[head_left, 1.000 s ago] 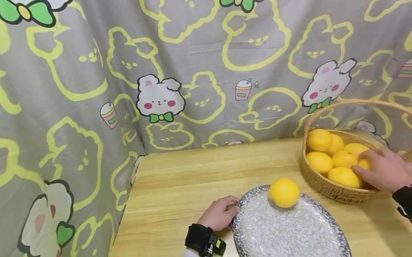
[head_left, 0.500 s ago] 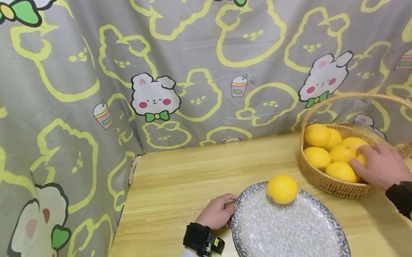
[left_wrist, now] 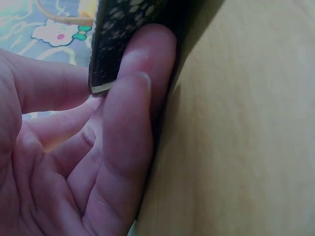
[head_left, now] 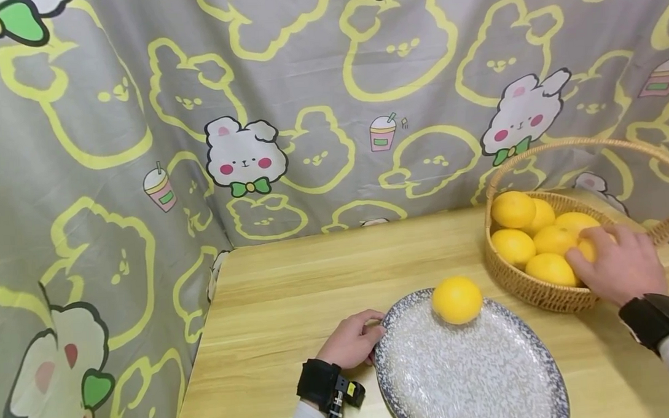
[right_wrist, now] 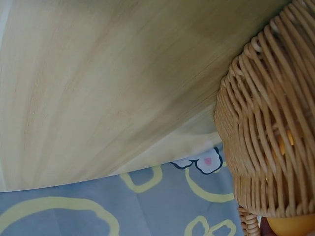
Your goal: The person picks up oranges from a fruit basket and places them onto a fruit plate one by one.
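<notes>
My left hand (head_left: 350, 342) pinches the left rim of a speckled grey oval plate (head_left: 473, 376). In the left wrist view, fingers curl beneath the dark plate edge (left_wrist: 112, 49), with the thumb on the other side. A single orange (head_left: 457, 300) sits at the plate's far end. To the right, my right hand (head_left: 624, 263) reaches into a wicker basket (head_left: 528, 291) and grips an orange (head_left: 587, 249) at its right side; the hand covers most of that fruit. The right wrist view shows mainly the woven basket wall (right_wrist: 270, 128), with an orange (right_wrist: 293, 227) at its rim.
Several more oranges (head_left: 513, 247) fill the basket, whose tall arched handle (head_left: 586, 142) rises over them. All stands on a light wooden table (head_left: 293, 284). A grey curtain with cartoon prints (head_left: 308, 81) hangs along the back and left.
The head view has shifted slightly, so basket and plate appear a little higher. My right hand stays at the same orange in the basket; my left hand keeps its place on the plate rim.
</notes>
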`<state>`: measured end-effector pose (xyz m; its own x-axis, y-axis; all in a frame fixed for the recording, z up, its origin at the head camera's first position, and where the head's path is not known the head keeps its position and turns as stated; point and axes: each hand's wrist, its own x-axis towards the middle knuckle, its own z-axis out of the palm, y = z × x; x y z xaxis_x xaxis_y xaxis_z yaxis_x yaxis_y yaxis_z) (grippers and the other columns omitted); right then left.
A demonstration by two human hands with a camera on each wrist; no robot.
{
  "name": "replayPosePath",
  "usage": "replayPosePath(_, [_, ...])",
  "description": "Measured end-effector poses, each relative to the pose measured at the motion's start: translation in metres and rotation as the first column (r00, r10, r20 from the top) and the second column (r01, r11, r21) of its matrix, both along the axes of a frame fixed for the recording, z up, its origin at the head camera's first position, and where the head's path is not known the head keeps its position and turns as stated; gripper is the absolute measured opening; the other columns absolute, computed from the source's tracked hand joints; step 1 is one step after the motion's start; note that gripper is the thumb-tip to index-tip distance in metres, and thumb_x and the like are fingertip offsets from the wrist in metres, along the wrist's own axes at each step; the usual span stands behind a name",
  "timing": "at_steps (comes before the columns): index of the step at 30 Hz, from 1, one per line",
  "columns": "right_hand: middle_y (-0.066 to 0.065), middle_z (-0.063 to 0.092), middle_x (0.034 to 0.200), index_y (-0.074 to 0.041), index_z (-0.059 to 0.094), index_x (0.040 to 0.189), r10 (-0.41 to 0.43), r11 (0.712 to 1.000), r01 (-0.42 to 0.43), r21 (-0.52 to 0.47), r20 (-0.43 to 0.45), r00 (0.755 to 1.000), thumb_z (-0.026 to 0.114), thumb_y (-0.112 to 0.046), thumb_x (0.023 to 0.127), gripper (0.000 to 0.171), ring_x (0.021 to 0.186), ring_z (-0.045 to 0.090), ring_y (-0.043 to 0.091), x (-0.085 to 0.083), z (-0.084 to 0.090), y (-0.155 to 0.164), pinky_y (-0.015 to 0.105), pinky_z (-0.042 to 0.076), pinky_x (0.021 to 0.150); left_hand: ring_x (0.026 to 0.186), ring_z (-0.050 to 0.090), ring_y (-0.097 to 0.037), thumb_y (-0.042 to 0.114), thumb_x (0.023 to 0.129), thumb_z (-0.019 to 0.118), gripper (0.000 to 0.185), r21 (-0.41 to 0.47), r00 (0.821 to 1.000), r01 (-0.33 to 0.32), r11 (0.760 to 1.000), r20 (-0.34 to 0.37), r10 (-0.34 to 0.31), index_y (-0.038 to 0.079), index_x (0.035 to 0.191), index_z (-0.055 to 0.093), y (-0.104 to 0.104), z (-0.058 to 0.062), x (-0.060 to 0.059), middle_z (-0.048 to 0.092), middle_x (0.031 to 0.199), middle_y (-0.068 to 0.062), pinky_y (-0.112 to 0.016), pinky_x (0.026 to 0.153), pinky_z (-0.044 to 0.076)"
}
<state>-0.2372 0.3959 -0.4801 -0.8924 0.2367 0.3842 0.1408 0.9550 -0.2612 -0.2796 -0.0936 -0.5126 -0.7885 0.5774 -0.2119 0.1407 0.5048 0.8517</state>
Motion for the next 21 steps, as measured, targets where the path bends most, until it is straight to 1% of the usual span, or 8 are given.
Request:
replayPosePath(9, [0.044, 0.042, 0.133, 0.009, 0.055, 0.126, -0.014, 1.000, 0.014, -0.019, 0.004, 1.000, 0.050, -0.035, 0.099, 0.052, 0.123, 0.033, 0.063, 0.0002, 0.0016, -0.0022, 0.070, 0.024, 0.106, 0.053, 0.062, -0.012, 0.029, 0.107, 0.056, 0.039, 0.011, 1.000, -0.011, 1.000, 0.006, 0.011, 0.016, 0.143, 0.060, 0.0003, 0.0006, 0.0004, 0.062, 0.064, 0.003, -0.025, 0.053, 0.051])
replayPosePath(14, [0.044, 0.042, 0.134, 0.009, 0.054, 0.127, -0.027, 0.999, 0.028, -0.041, 0.012, 1.000, 0.051, -0.034, 0.098, 0.052, 0.125, 0.032, 0.063, 0.0008, 0.0025, -0.0036, 0.070, 0.023, 0.107, 0.053, 0.061, -0.011, 0.029, 0.107, 0.056, 0.039, 0.015, 1.000, -0.014, 1.000, 0.002, 0.014, 0.016, 0.144, 0.059, 0.0005, 0.0003, 0.0003, 0.064, 0.066, 0.003, -0.026, 0.054, 0.052])
replayPosePath(21, [0.044, 0.042, 0.133, 0.010, 0.055, 0.127, -0.037, 0.998, 0.037, -0.046, 0.017, 0.999, 0.052, -0.034, 0.098, 0.052, 0.125, 0.032, 0.063, 0.0007, 0.0021, -0.0034, 0.070, 0.023, 0.107, 0.052, 0.060, -0.010, 0.028, 0.107, 0.055, 0.039, 0.014, 1.000, -0.014, 1.000, -0.002, 0.014, 0.016, 0.144, 0.059, 0.0001, -0.0001, 0.0004, 0.066, 0.068, 0.004, -0.026, 0.053, 0.053])
